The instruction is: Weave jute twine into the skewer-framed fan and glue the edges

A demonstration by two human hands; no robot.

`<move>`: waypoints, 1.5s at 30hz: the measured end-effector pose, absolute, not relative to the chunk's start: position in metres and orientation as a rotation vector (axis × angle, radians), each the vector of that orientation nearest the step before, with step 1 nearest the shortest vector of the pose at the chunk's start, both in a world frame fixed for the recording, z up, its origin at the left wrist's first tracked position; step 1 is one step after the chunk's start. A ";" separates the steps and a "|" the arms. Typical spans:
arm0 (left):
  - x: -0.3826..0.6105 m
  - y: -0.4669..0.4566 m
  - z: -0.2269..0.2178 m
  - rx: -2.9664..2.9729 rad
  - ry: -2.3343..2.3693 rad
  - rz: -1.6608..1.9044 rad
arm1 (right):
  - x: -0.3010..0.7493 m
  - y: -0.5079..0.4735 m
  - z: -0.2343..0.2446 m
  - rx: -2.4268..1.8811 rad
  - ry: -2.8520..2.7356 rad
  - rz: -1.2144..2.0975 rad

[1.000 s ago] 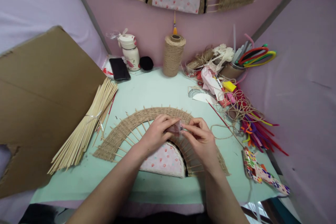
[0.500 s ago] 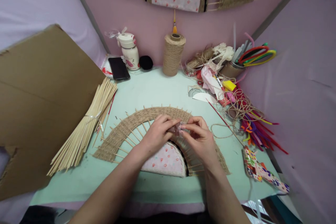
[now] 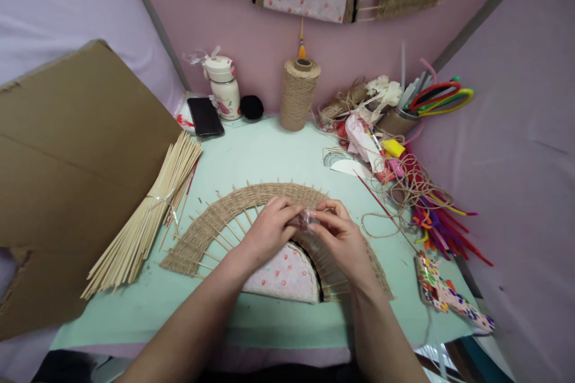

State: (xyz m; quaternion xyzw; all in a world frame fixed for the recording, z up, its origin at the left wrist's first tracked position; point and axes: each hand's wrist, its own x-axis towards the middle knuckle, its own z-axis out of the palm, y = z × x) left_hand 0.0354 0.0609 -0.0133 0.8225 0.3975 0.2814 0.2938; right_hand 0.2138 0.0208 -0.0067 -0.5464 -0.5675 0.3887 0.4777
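Note:
Over a half-round fan of woven twine and thin sticks (image 3: 188, 249), both my hands meet at a small clear plastic packet (image 3: 303, 219) with something dark reddish inside. My left hand (image 3: 272, 224) grips the packet's left side between thumb and fingers. At its right edge, my right hand (image 3: 340, 233) pinches the plastic with thumb and fingertips. What lies inside the packet is too small to make out. The fan's inner half-circle of pink dotted cloth (image 3: 281, 275) shows below my wrists, edged by a black cord (image 3: 319, 288). My hands cover part of the weave.
A tied bundle of thin sticks (image 3: 144, 215) lies at left by a cardboard sheet (image 3: 90, 179). Behind stand a twine spool (image 3: 299, 96), a bottle (image 3: 224, 93) and a phone (image 3: 205, 116). Pipe cleaners (image 3: 442, 221), tangled twine and a patterned glue gun (image 3: 449, 293) crowd the right.
Both hands stay at the packet with almost the same grip. The whole view has shifted very slightly.

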 end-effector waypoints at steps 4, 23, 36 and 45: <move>0.036 0.060 -0.011 2.186 1.069 0.731 | 0.212 0.021 -0.006 -1.352 -1.453 0.968; 0.039 0.060 -0.011 2.134 1.113 0.764 | 0.209 0.021 -0.008 -1.381 -1.366 0.905; 0.041 0.057 -0.016 2.271 1.231 0.593 | 0.198 0.021 -0.014 -1.382 -1.517 0.884; 0.045 0.054 -0.015 2.205 1.138 0.641 | 0.190 0.020 -0.020 -1.432 -1.619 0.602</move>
